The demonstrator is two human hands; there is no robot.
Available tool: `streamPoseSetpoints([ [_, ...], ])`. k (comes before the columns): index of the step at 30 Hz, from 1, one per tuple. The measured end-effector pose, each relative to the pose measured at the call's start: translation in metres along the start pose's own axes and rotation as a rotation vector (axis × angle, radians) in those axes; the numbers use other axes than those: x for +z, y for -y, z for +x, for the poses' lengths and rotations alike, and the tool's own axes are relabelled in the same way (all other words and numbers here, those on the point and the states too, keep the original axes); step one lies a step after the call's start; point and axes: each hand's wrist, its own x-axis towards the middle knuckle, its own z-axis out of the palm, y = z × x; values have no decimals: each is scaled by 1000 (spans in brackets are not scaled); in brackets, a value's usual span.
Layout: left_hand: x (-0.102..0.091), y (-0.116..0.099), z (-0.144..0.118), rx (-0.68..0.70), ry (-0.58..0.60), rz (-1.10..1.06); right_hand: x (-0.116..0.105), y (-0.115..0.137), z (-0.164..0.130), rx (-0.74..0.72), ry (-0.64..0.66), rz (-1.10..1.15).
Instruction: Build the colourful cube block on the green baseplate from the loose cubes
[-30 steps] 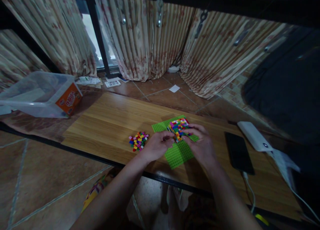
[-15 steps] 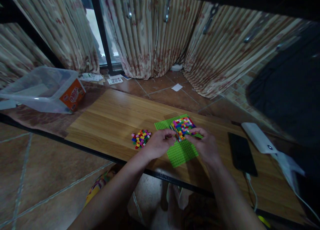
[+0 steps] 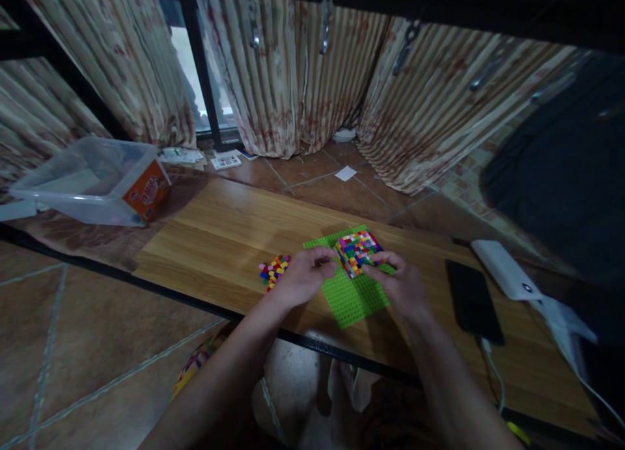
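A block of many-coloured toy bricks (image 3: 359, 247) stands on a green studded baseplate (image 3: 354, 300) on the wooden table. My right hand (image 3: 398, 277) is at the block's near right corner, thumb and fingers closed against its side. Over the left part of the baseplate, just clear of the block, is my left hand (image 3: 310, 274). Its fingers are curled with a gap between thumb and forefinger, and I see nothing in them. A pile of loose small bricks (image 3: 275, 271) lies left of the baseplate, partly hidden by my left hand.
A clear plastic bin (image 3: 92, 202) with an orange label sits at the table's left end. To the right lie a black phone (image 3: 472, 300) with a white cable (image 3: 493, 365) and a white device (image 3: 505, 267). Curtains (image 3: 303, 79) hang behind the table.
My left hand has drawn back leftward from the block, uncovering its left side and covering more of the loose bricks. The right hand stays at the block's corner.
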Motion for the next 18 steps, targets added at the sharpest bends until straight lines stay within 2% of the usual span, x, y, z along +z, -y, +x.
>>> streamPoseSetpoints([
  [2,-8,-5,1,-2,-61,-58,-4,3,1,5,-33,65],
  [5,-20,-17,2,-24,-189,-143,-8,12,1,16,-209,164],
  [7,-27,-25,1,-31,-294,-190,-7,20,-2,-30,-292,199],
  [8,-30,-29,0,-26,-346,-216,-5,24,-5,-68,-293,213],
  [10,-34,-33,0,-3,-429,-260,3,31,-13,-144,-214,201],
  [13,-39,-34,0,33,-511,-311,20,39,-29,-282,45,78],
  [16,-41,-34,0,31,-537,-344,38,46,-45,-407,308,-28],
  [18,-42,-34,0,26,-535,-352,49,47,-53,-429,411,-69],
])
